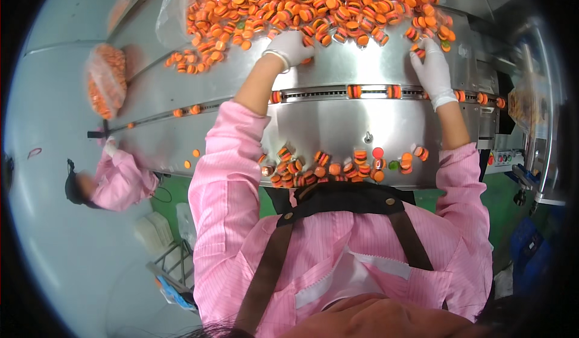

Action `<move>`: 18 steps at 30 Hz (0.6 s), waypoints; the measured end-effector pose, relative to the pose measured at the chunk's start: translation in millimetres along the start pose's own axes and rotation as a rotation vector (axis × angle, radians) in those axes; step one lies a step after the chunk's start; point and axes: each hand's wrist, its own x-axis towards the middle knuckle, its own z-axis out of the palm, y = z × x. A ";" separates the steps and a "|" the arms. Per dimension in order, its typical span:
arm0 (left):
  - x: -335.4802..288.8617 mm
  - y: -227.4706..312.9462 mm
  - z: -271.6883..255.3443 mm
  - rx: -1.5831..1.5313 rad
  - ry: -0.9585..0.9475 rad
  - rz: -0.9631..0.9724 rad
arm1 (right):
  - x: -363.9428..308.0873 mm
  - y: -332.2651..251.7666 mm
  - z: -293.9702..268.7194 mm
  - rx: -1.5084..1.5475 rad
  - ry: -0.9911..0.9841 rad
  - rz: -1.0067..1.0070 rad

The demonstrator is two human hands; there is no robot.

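A big heap of small orange burger-shaped candies (289,6), layered with dark and red stripes, covers the far part of the steel table (338,66). My left hand (291,48), in a white glove, is curled at the heap's near edge, its fingers closed on candies there. At the heap's right end my gloved right hand (433,72) has thumb and fingers closed around a candy (418,52). Between the heap and my body runs a narrow conveyor channel (319,93) with single candies standing in it, spaced apart. Both my forearms reach across this channel.
Several loose candies (338,169) lie along the near table edge against my apron. A clear bag of candies (107,79) rests at the left. Another person (117,181) in pink works at the channel's left end. Machine parts (531,114) and a button panel (502,158) stand at the right.
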 end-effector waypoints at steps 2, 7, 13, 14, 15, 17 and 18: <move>-13.2 -20.4 -4.9 -0.172 0.039 -0.034 | -16.3 -26.9 2.1 0.265 -0.038 -0.138; -59.3 -49.1 -14.1 -0.541 0.017 -0.029 | -49.9 -75.7 26.4 0.166 -0.340 -0.504; -102.2 -93.0 -18.1 -0.534 -0.140 -0.106 | -49.8 -66.6 29.1 -0.083 -0.407 -0.578; -107.8 -99.8 -17.8 -0.555 -0.153 -0.138 | -48.5 -68.8 19.1 -0.077 -0.433 -0.604; -112.9 -104.5 -16.7 -0.576 -0.166 -0.169 | -47.4 -69.0 17.3 -0.059 -0.416 -0.597; -125.1 -99.1 -27.5 -0.495 -0.233 -0.210 | -46.5 -67.1 15.9 -0.023 -0.376 -0.578; -124.8 -113.5 -16.9 -0.454 -0.251 -0.193 | -45.0 -67.2 16.7 -0.006 -0.383 -0.564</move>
